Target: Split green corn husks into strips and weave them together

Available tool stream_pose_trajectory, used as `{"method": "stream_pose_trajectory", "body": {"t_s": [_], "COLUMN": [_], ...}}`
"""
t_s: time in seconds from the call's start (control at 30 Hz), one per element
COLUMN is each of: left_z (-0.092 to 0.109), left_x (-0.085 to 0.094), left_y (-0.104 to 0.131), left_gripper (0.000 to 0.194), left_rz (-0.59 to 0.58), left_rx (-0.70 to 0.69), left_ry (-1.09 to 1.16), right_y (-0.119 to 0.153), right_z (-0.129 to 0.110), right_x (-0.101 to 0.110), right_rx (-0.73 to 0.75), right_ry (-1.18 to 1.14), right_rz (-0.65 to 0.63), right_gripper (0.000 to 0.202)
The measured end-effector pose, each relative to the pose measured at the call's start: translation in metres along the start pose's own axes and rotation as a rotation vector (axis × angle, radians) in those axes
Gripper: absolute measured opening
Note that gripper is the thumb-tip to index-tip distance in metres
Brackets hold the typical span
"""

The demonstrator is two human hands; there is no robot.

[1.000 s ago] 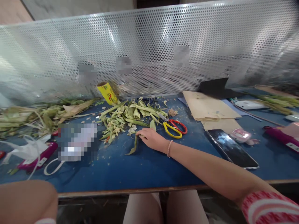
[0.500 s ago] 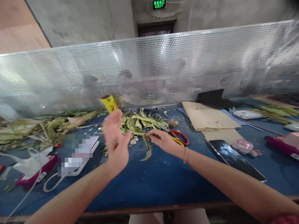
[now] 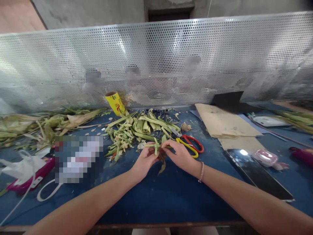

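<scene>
Pinched in left hand [image 3: 144, 162] and right hand [image 3: 179, 155] together, crossed green husk strips [image 3: 156, 146] sit just before the heaped husk scraps [image 3: 144, 125], beside red-and-yellow-handled scissors [image 3: 195, 144]; slack pinch could let the crossing slip, hard tug could tear it.

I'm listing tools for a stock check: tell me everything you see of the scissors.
The scissors have one red and one yellow loop handle, plastic-looking, and grey metal-looking blades. They lie on the blue table, blades toward the leaf pile, loops toward the right. The right hand is near the yellow loop; whether they touch is unclear.
</scene>
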State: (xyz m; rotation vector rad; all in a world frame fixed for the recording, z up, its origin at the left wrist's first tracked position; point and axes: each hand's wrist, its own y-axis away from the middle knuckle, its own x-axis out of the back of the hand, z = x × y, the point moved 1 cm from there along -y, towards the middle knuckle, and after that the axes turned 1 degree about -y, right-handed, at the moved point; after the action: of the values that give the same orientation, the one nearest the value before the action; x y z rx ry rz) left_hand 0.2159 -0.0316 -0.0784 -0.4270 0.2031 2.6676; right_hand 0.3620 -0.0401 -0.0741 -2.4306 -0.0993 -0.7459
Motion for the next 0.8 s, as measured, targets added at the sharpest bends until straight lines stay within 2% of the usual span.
{"method": "stream_pose_trajectory", "body": {"t_s": [0.17, 0.27, 0.33, 0.5, 0.6, 0.67, 0.7, 0.8], "left_z": [0.000, 0.004, 0.008, 0.019, 0.019, 0.018, 0.019, 0.021], "left_x": [0.003, 0.005, 0.006, 0.007, 0.009, 0.011, 0.013, 0.018], "left_y": [0.000, 0.001, 0.003, 0.007, 0.007, 0.005, 0.004, -0.004], "left_gripper": [0.027, 0.022, 0.021, 0.017, 0.017, 0.020, 0.023, 0.029], "left_rz": [-0.066, -0.144, -0.178, -0.183, -0.092, 0.008, 0.054, 0.131], "left_rx": [-0.019, -0.047, -0.078, -0.267, -0.296, -0.282, -0.274, -0.235], "left_ry": [-0.027, -0.151, -0.325, -0.871, -0.923, -0.815, -0.737, -0.510], "right_y": [0.004, 0.005, 0.005, 0.004, 0.000, -0.004, -0.006, -0.007], "right_z": [-0.004, -0.004, -0.004, -0.008, -0.006, 0.002, 0.007, 0.024], "right_x": [0.009, 0.011, 0.011, 0.010, 0.015, 0.024, 0.030, 0.044], "right_rx": [0.287, 0.317, 0.254, -0.138, -0.203, -0.169, -0.150, -0.141], "right_ry": [0.158, 0.161, 0.090, -0.358, -0.462, -0.321, -0.175, 0.429], "right_rz": [-0.122, -0.127, -0.121, -0.131, -0.175, -0.118, -0.049, -0.068], "right_gripper": [0.011, 0.012, 0.011, 0.003, 0.008, 0.016, 0.018, 0.023]}}
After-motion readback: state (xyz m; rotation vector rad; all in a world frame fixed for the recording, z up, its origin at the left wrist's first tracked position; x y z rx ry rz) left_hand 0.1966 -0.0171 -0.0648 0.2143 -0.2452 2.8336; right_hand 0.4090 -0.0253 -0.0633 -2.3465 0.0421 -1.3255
